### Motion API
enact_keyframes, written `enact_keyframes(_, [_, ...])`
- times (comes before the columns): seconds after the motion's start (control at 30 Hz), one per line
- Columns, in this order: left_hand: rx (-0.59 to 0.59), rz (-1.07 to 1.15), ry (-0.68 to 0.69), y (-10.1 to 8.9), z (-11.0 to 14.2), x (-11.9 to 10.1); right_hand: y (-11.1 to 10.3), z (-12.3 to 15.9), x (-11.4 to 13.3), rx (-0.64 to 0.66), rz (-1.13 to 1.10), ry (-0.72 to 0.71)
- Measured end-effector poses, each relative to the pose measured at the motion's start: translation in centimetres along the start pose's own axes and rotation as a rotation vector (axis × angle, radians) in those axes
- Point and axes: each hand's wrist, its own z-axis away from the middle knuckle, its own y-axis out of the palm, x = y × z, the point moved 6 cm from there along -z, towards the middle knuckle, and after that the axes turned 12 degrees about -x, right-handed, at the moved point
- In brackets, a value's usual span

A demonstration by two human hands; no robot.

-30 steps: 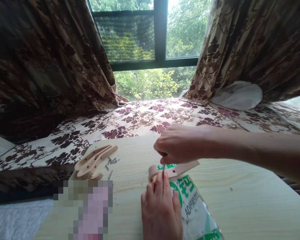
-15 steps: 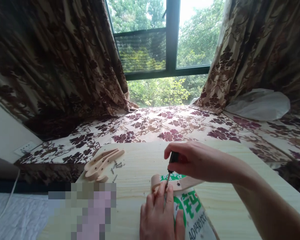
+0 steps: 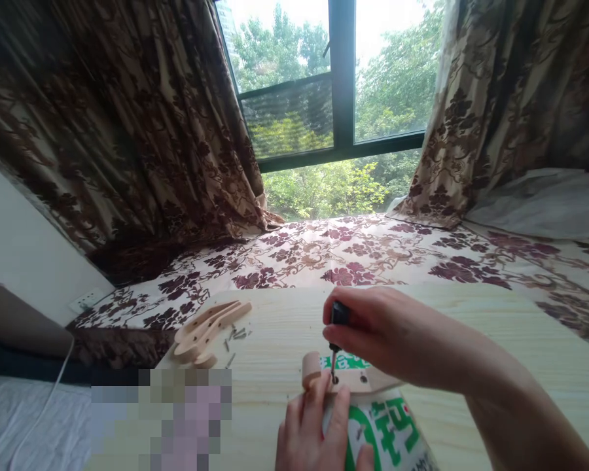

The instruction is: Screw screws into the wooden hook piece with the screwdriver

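Note:
My right hand (image 3: 373, 327) is closed round the black handle of a screwdriver (image 3: 340, 313), held nearly upright. Its shaft points down at a dark hole in a pale wooden hook (image 3: 351, 381) with an upturned rounded end. A second dark hole shows to the right on that hook. My left hand (image 3: 311, 425) lies in front of it, fingers stretched apart, fingertips touching the hook's near edge on either side of the screwdriver tip. Under the hook lies a white and green printed sheet (image 3: 397, 432). Whether a screw sits in the hole is too small to tell.
On the pale wooden board (image 3: 275, 327), several similar wooden hooks (image 3: 216, 327) lie at the left, with loose screws (image 3: 236, 333) beside them. A pixelated patch hides the lower left. Beyond the board is a flowered cloth (image 3: 299, 255) below the window.
The view has shifted slightly. My left fingers have drawn back and apart from the screwdriver tip, so the hole shows now. The right hand keeps its hold on the screwdriver.

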Motion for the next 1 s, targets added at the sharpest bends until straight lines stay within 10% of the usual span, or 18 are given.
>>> enact_keyframes(0.3, [0.018, 0.012, -0.053, 2.8, -3.0, -3.5, -2.5, 0.6, -3.2, -0.056, 0.094, 0.11])
enact_keyframes(0.57, [0.109, 0.013, 0.192, 3.0, -4.6, -2.8, -2.5, 1.2, -3.7, -0.057, 0.027, 0.069])
enact_keyframes(1.0, [-0.032, 0.054, 0.07, 3.5, -3.7, -2.3, -1.9, 0.3, -3.5, -0.147, 0.013, 0.064])
